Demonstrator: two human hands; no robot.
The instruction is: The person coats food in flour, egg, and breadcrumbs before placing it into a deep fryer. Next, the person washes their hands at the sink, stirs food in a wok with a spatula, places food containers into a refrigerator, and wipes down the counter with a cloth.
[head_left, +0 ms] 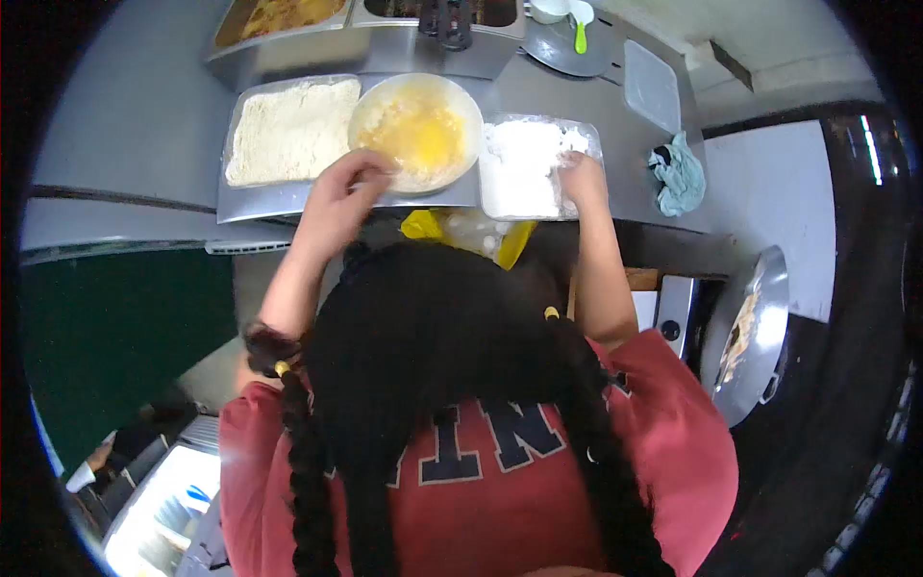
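My left hand (354,188) is at the near left rim of a round bowl (472,149), its fingers curled and smeared by motion. Whether it holds anything there, I cannot tell. Inside the bowl is a yellow, egg-like liquid (428,137) with pale lumps. To its right, my right hand (583,181) is closed at the right side of a clear tray (492,213) of white powder (519,168). Its fingertips are hidden, so what they grip does not show. A second tray of cream-coloured, flour-like powder (293,133) lies left of the bowl.
Metal food bins (385,60) with black-handled tongs (445,24) stand behind. At right are a round lid (567,53) with a green-handled spoon (581,37), a plastic lid (651,87) and a cloth (679,178). A wok (769,327) sits lower right; a yellow bag (510,245) hangs below the counter.
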